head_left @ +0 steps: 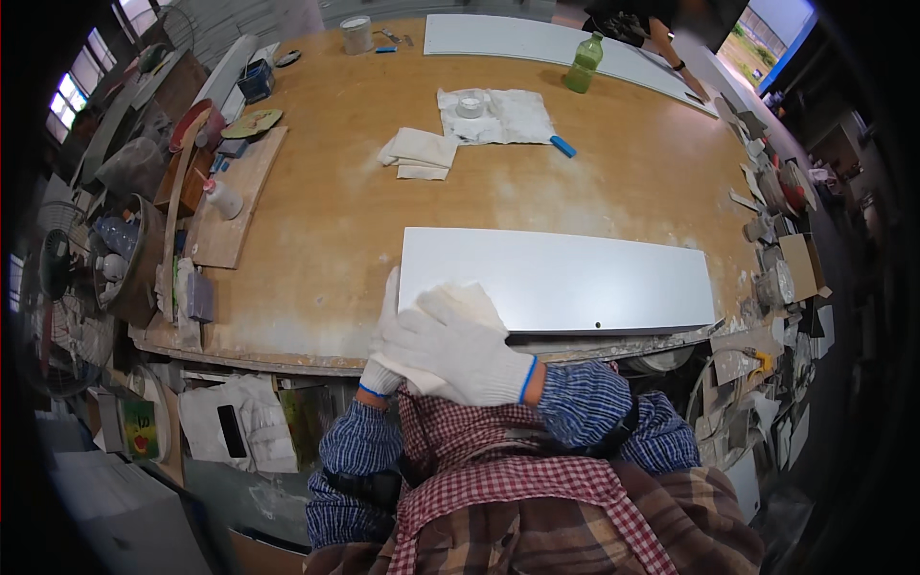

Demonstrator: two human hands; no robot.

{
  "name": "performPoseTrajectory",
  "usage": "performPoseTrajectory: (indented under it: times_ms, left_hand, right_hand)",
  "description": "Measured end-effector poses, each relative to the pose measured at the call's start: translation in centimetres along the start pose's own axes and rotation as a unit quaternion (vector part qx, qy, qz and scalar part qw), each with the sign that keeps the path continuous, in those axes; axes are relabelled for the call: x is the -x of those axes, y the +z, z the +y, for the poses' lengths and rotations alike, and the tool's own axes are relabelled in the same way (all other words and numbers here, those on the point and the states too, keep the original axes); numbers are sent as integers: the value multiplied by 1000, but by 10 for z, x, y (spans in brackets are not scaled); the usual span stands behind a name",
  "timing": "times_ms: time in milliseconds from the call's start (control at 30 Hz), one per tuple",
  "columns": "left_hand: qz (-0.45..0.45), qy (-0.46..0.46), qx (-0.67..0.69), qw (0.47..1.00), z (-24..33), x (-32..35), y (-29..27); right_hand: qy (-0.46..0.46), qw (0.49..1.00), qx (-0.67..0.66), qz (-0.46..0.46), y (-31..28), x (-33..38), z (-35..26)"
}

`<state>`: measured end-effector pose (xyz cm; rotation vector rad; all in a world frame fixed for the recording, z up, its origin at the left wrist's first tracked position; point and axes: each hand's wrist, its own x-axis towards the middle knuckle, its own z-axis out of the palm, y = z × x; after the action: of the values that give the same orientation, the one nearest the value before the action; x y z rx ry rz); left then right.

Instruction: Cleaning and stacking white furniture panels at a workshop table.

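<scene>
A long white panel (565,278) lies near the front edge of the table, with a small dark hole by its near side. My right hand (470,350), in a white knit glove with a blue cuff, reaches across to the panel's left end. It is closed on a folded cream sheet (471,303), which lies over the panel's corner. Behind and partly under it, my left hand (387,321), gloved alike, grips that same left end; most of its fingers are hidden by the right hand.
More folded cream sheets (422,151) and a white cloth (517,115) bearing a small round tub (470,107) lie mid-table. Farther off are a green bottle (585,63) and another white panel (537,40), where a co-worker's arm (668,48) reaches in. A squeeze bottle (222,198) stands left.
</scene>
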<state>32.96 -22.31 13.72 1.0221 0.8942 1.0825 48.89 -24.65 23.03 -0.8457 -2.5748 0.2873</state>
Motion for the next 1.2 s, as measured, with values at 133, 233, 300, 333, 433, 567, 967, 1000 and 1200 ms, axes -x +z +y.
performPoseTrajectory:
  times_ms: [133,233,300,333,433,567,967,1000,1200]
  left_hand:
    - [-34,84,-203,975,-3,3,-20]
    - [17,72,-281,957,20,13,-22]
    - [34,94,-343,934,52,11,-5]
    - [74,103,-363,923,67,6,9]
    - [114,134,-350,920,68,-16,42]
    - [114,159,-444,875,33,-41,30]
    - [91,186,-522,828,27,-42,29]
    - [99,191,-502,838,27,-41,29]
    - [88,149,-573,801,28,-43,36]
  right_hand:
    - [283,891,-351,-57,-72,57,-2]
    - [469,734,-447,204,-126,103,1]
    - [422,864,-154,229,-140,100,11]
    - [331,906,155,214,-144,98,13]
    - [273,936,161,156,-81,77,29]
    - [145,982,56,110,-8,23,38]
    - [540,800,250,78,-105,211,132]
    - [540,800,251,77,-97,216,135]
    - [359,911,179,89,-50,137,104]
